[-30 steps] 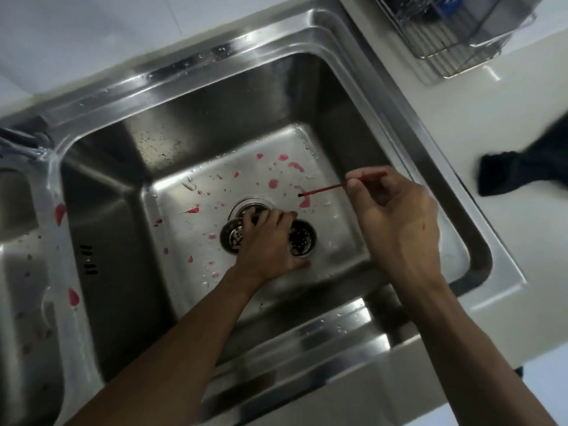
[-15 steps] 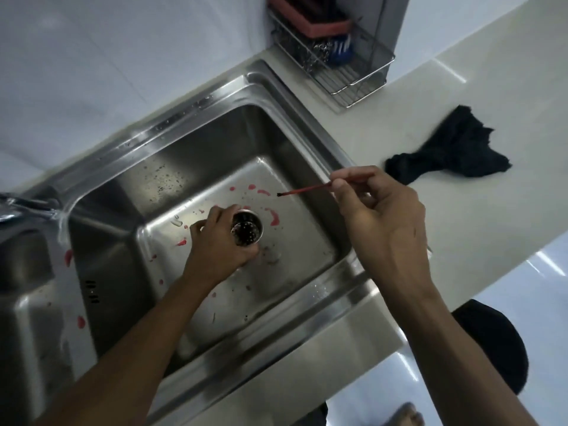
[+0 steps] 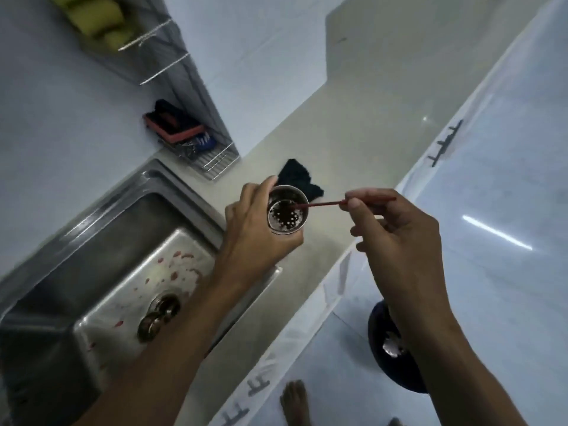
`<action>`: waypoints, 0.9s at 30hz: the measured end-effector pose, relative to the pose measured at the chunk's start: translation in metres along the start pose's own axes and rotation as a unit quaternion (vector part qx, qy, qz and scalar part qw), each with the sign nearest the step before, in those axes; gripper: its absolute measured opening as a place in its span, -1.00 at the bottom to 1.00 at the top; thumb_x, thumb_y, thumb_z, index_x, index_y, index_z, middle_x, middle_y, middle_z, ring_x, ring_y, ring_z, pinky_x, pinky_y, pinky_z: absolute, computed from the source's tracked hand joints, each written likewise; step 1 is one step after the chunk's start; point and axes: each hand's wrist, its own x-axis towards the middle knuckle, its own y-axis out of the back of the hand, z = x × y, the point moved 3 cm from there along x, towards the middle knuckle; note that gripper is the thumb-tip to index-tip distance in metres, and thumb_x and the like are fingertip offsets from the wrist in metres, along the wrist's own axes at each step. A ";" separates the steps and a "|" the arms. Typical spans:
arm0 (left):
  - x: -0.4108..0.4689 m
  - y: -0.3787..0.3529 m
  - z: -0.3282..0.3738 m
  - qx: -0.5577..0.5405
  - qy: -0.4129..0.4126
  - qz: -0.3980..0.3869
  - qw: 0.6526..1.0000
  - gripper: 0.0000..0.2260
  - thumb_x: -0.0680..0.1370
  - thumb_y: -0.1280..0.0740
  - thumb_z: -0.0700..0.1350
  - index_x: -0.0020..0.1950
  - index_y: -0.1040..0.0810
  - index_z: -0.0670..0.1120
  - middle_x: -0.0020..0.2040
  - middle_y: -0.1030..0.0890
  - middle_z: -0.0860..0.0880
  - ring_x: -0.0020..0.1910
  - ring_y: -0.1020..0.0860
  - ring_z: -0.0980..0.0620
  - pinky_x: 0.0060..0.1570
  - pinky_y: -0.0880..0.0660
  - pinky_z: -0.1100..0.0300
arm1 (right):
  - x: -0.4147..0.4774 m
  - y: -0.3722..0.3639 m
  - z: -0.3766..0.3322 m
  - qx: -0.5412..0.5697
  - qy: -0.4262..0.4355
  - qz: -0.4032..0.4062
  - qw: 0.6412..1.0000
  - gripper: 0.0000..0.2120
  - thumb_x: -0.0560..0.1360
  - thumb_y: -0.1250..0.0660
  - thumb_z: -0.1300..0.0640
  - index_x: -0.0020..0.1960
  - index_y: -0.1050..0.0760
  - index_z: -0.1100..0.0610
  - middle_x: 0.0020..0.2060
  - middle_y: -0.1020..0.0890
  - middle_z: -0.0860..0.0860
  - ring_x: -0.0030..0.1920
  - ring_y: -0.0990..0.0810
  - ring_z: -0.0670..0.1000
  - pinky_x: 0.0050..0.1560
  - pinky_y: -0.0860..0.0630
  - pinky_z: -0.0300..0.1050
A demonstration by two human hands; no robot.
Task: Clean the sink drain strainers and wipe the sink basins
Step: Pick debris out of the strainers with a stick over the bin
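No writing is readable. At frame centre the left hand [image 3: 255, 229] grips the drain strainer [image 3: 287, 214] above the counter [image 3: 353, 142]. The right hand [image 3: 396, 238] pinches a red stick [image 3: 319, 205], tip inside the strainer. The stained sink [image 3: 101, 272] lies lower left.

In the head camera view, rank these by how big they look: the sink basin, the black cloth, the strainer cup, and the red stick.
1. Sink basin, by far the largest.
2. Black cloth and strainer cup look alike; the cup is nearer the camera and hides part of the cloth, so unranked.
3. Red stick, thinnest.
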 end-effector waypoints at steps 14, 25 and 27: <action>-0.080 -0.334 0.127 -0.051 -0.167 -0.313 0.934 -0.19 0.35 -0.62 -0.01 0.51 -0.33 -0.04 0.34 -0.49 0.05 0.30 -0.53 -0.07 0.38 -0.33 0.11 | -0.082 0.216 0.247 -0.069 -0.172 0.192 0.964 -0.87 0.59 -0.40 0.05 -0.03 -0.65 -0.18 -0.12 -0.68 -0.34 -0.10 -0.67 -0.23 -0.17 -0.53 -0.40; -0.172 -0.518 0.028 0.000 -0.164 -0.441 0.882 -0.15 0.39 -0.64 -0.02 0.56 -0.25 -0.01 0.42 -0.49 -0.02 0.38 -0.49 -0.09 0.33 -0.54 -0.11 | -0.144 0.192 0.484 -0.141 -0.236 0.200 0.941 -0.86 0.61 -0.38 0.05 0.14 -0.66 -0.01 -0.01 -0.72 -0.15 -0.11 -0.62 -0.22 -0.08 -0.47 -0.55; -0.179 -0.537 0.016 0.005 -0.159 -0.451 0.878 -0.15 0.39 -0.64 -0.03 0.55 -0.25 -0.01 0.40 -0.50 -0.03 0.38 -0.50 -0.10 0.35 -0.52 -0.15 | -0.148 0.192 0.509 -0.156 -0.239 0.223 0.932 -0.85 0.62 -0.37 0.05 0.15 -0.67 0.00 0.00 -0.73 -0.12 -0.11 -0.62 -0.19 -0.07 -0.50 -0.51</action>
